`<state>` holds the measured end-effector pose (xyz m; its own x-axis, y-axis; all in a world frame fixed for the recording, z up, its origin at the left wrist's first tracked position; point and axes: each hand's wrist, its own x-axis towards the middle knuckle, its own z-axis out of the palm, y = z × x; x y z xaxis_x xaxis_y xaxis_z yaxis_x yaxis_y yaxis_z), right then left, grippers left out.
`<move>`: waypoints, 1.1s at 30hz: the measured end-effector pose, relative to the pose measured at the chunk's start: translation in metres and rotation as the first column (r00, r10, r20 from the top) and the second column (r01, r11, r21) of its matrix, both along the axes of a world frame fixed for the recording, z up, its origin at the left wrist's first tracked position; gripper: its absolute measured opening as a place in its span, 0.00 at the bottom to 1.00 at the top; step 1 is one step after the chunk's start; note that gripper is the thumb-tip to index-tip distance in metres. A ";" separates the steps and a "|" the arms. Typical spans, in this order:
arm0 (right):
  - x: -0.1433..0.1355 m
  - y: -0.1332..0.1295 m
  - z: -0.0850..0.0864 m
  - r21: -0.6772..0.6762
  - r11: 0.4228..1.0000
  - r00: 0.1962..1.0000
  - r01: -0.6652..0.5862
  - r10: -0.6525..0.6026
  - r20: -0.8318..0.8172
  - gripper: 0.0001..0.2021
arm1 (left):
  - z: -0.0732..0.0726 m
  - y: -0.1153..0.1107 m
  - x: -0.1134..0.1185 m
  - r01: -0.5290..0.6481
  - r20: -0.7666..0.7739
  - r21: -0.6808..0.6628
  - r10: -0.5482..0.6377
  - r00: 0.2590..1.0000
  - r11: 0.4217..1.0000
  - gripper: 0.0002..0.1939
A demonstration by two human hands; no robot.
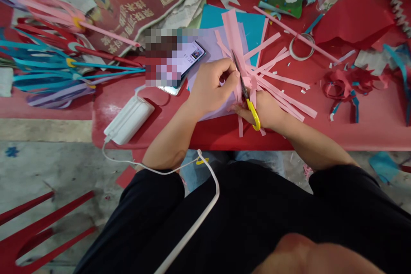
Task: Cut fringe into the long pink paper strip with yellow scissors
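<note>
At far left of the frame, teal and pink paper ornaments [48, 68] lie fanned on the red table [369, 124]. Lower down, left of centre, a white power bank [129, 120] sits near the table edge, its cable running to a phone [180, 66] above it. My left hand [212, 87], at the middle, is curled tight, pinching a pink paper strip [233, 34] over a lilac sheet [205, 51]. Just to its right, my right hand [266, 109] grips yellow-handled scissors [248, 100], blades pointing up into the strip. Cut pink strips [282, 90] splay to the right, and a tape ring [302, 46] lies beyond them.
</note>
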<state>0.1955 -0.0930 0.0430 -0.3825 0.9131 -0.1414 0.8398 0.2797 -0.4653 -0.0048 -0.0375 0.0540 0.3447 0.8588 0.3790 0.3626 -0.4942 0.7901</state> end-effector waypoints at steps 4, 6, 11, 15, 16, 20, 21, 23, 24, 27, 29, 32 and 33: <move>0.000 0.000 -0.001 0.007 1.000 1.000 0.003 -0.003 -0.006 0.21 | -0.002 0.000 -0.002 0.003 -0.014 -0.006 -0.003 1.000 1.000 0.20; 0.001 -0.001 -0.002 0.021 1.000 1.000 0.005 -0.005 -0.008 0.21 | -0.003 0.001 -0.003 0.017 -0.002 0.009 -0.017 1.000 1.000 0.21; 0.000 -0.001 0.000 0.015 1.000 1.000 -0.009 0.009 -0.015 0.21 | -0.009 0.003 -0.003 0.011 0.005 0.053 -0.012 1.000 0.999 0.22; 0.000 -0.001 0.005 0.016 1.000 1.000 0.007 -0.007 0.026 0.23 | -0.015 0.006 -0.001 -0.028 -0.014 0.057 0.029 0.999 0.998 0.22; 0.000 -0.001 0.005 0.017 1.000 0.999 0.012 -0.013 0.032 0.24 | -0.016 0.006 -0.001 -0.032 -0.014 0.051 0.033 0.999 0.998 0.22; -0.001 -0.001 0.004 0.009 1.000 1.000 0.015 -0.015 0.016 0.24 | -0.015 0.005 -0.001 -0.015 0.008 -0.001 0.015 1.000 1.000 0.22; -0.001 -0.002 0.002 0.009 1.000 1.000 0.012 -0.012 0.009 0.24 | -0.014 0.004 -0.001 -0.004 0.015 -0.017 0.005 1.000 1.000 0.22; -0.001 -0.002 0.000 0.025 1.000 1.000 0.013 -0.013 0.013 0.25 | -0.012 0.003 -0.001 0.019 0.028 -0.042 -0.018 0.999 0.999 0.22; -0.001 -0.002 -0.001 0.040 0.999 1.000 0.020 -0.021 0.022 0.25 | -0.012 0.004 -0.001 0.028 0.033 -0.048 -0.026 0.999 0.998 0.22; -0.003 -0.002 0.000 0.061 0.997 0.998 0.043 -0.045 0.034 0.25 | -0.013 0.005 0.000 0.040 0.048 -0.050 -0.037 0.998 0.998 0.23; -0.003 -0.002 0.002 0.047 0.997 0.998 0.055 -0.056 0.018 0.24 | -0.014 0.006 0.000 0.043 0.055 -0.054 -0.040 0.998 0.998 0.25; -0.003 -0.002 0.004 0.022 0.997 0.996 0.071 -0.070 -0.052 0.26 | -0.015 0.008 0.002 0.033 0.070 -0.060 -0.029 0.997 0.998 0.27; -0.002 -0.002 0.004 0.011 0.998 0.994 0.069 -0.067 -0.087 0.27 | -0.016 0.008 0.002 0.025 0.077 -0.061 -0.021 0.997 0.998 0.27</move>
